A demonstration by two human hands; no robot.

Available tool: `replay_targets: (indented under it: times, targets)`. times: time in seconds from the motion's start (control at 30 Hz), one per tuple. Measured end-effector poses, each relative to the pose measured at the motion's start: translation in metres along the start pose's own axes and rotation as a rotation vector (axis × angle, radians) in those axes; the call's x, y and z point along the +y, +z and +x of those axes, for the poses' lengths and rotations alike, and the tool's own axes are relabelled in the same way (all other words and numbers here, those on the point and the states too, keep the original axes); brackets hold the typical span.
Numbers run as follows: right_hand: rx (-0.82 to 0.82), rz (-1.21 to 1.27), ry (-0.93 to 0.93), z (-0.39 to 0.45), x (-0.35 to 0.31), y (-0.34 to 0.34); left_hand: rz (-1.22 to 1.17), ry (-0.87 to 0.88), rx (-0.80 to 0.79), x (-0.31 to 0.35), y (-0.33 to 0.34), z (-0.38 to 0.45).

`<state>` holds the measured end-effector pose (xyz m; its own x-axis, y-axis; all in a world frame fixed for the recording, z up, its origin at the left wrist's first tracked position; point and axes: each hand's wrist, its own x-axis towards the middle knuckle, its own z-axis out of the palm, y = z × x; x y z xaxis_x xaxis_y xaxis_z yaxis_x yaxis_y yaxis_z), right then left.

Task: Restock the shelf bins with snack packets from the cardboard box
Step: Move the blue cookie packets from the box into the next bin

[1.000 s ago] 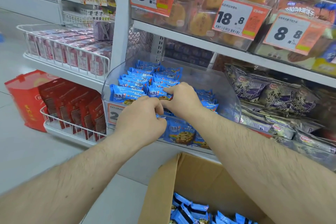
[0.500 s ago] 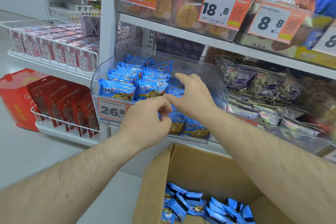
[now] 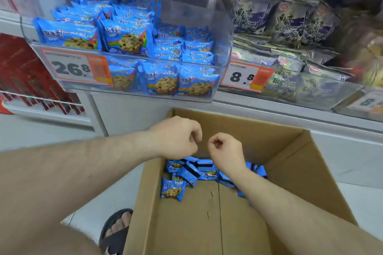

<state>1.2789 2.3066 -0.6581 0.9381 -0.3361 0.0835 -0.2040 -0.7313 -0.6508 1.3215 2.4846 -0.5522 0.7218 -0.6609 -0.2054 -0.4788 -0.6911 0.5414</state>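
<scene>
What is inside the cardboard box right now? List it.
Inside the cardboard box, blue snack packets lie heaped at the far end, one packet apart on the bare bottom. The right forearm covers some, so no count is possible.

I can read an orange and white price tag [image 3: 76, 67] on the front of the clear bin at the left; it says 26.8. Another price tag [image 3: 246, 76] at the middle right says 8.8. The packet writing is too blurry.
</scene>
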Motion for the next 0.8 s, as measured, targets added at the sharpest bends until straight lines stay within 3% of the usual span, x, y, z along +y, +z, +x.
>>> replay_targets:
  times: [0.07,0.13,0.4,0.53,0.63,0.8]
  targets:
    - [-0.165,-0.056,0.191,-0.003,0.035,0.028,-0.007,-0.014,-0.044,0.000,0.007,0.006]
    - [-0.252,-0.153,0.249,-0.007,0.064,0.056,-0.024,-0.036,-0.074,-0.002,0.012,0.012]
    - [-0.406,-0.465,0.174,-0.010,0.119,0.147,-0.098,-0.120,-0.066,-0.021,0.021,0.025]
    - [-0.433,-0.591,0.152,-0.008,0.125,0.158,-0.108,-0.120,-0.044,-0.024,0.021,0.024]
    - [-0.296,-0.594,0.064,-0.013,0.125,0.142,-0.124,-0.120,-0.045,-0.024,0.020,0.023]
    - [0.106,-0.274,-0.345,-0.028,0.113,0.073,-0.345,-0.232,-0.043,-0.019,0.020,0.024]
